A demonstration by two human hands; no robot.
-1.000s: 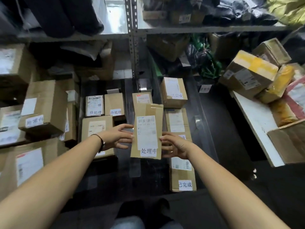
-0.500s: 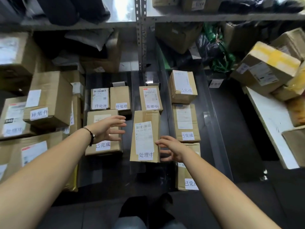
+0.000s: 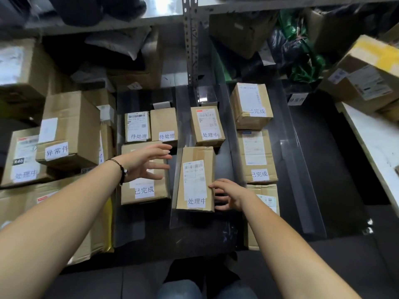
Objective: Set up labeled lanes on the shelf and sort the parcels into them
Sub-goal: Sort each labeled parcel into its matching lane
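Lying flat on the dark shelf [image 3: 194,234], mid lane, is the long parcel [image 3: 195,180] lbl'd 处理中, w/ its label end nearest the person; just far of it sits a shorter 处理中 parcel [image 3: 207,128], narrow gap btwn them; the right hand [image 3: 228,194] is at the long parcel's near right edge, fingertips touching that edge, grip apart and clamped on nothing; the left hand [image 3: 146,162] hovers w/ fingers spread, grip apart, holding nothing, over the 已完成 box [image 3: 149,190] in the left lane, clear of the long parcel; a black wristband [image 3: 123,171] sits on that wrist; far of that box stand a 待处理 parcel w/ barcode sheet [image 3: 137,126] and a plainer 待处理 parcel [image 3: 164,125], side by side; the right lane holds a far 已完成 parcel [image 3: 251,104], a middle 已完成 parcel [image 3: 257,156] and a third box [image 3: 264,199], partly hidden by the right forearm; a clear divider [image 3: 298,169] runs near-to-far along that lane's right side; at left, a stack of bigger cartons, one lbl'd 异常件 [image 3: 69,130]; at right, a white counter [image 3: 377,143] carries a yellow-taped box [image 3: 364,76]; a perforated metal post [image 3: 191,39] rises at the far side.
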